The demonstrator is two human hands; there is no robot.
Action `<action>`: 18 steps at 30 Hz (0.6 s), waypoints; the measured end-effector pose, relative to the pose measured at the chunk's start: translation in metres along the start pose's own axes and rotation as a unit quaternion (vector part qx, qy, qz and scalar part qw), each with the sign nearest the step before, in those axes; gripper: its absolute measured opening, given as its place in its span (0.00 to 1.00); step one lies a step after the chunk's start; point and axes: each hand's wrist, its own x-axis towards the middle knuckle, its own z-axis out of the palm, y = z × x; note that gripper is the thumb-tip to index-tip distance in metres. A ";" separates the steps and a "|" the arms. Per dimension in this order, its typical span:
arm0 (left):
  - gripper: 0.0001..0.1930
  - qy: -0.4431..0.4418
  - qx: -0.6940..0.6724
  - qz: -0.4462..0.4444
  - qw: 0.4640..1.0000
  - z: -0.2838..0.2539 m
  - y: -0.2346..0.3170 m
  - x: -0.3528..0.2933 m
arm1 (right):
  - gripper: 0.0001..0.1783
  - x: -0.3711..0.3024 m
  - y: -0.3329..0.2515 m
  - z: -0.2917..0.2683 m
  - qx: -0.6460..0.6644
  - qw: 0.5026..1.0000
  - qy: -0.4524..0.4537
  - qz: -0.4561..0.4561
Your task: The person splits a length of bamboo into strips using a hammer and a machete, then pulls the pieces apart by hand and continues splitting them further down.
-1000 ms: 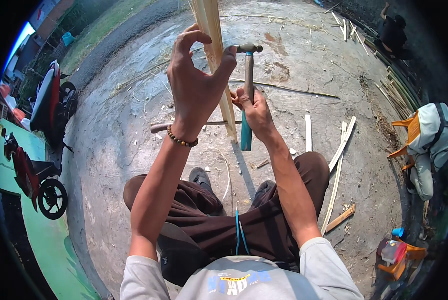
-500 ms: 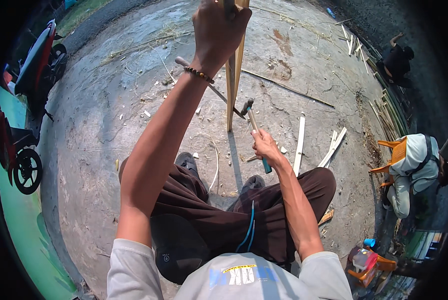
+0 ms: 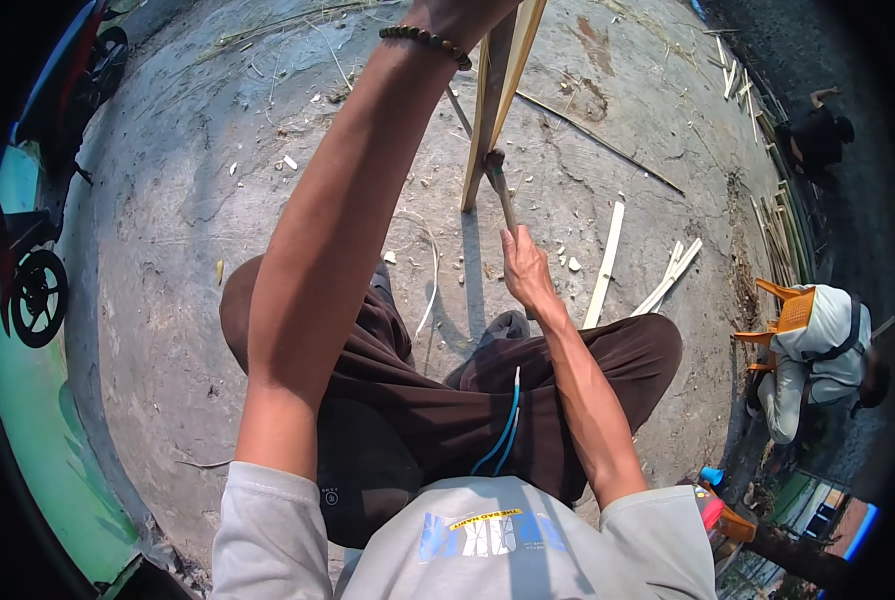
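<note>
My left hand [image 3: 465, 12] is cut off by the top edge, a beaded bracelet at its wrist. It grips the upright bamboo length [image 3: 484, 120], whose lower end points at the ground; its fingers are out of sight. Two long faces of the bamboo show, one shaded and one pale. A thin dark tool [image 3: 458, 110] crosses behind it, mostly hidden by my left forearm. My right hand [image 3: 529, 268] is closed around the handle of a hammer [image 3: 507, 200]. The hammer's dark head is at the bamboo's right side, near its lower part; contact is unclear.
Pale strips [image 3: 608, 265] lie on the concrete right of my knees, among scattered chips. A long thin stick [image 3: 608, 145] lies beyond. At the right, a person sits by an orange chair [image 3: 794, 312], near stacked poles [image 3: 783, 235]. Motorbikes [image 3: 40, 298] stand left.
The hammer has swung up to the bamboo's side. My left hand has gone higher, mostly out of the picture, as the whole view shifted slightly.
</note>
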 end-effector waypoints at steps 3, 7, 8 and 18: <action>0.14 -0.026 -0.001 -0.007 1.000 0.003 -0.003 0.000 | 0.20 0.004 0.019 0.009 0.020 0.997 0.037 -0.065; 0.18 -0.050 0.010 -0.023 0.998 -0.017 0.001 0.007 | 0.23 0.000 -0.052 -0.039 0.165 0.982 0.079 -0.042; 0.25 0.007 0.065 0.062 0.996 -0.014 -0.011 0.006 | 0.23 -0.004 -0.061 -0.045 0.218 0.968 0.110 -0.057; 0.20 -0.024 0.064 0.009 0.998 -0.008 -0.024 0.019 | 0.22 -0.007 -0.020 0.019 0.025 0.990 -0.132 -0.039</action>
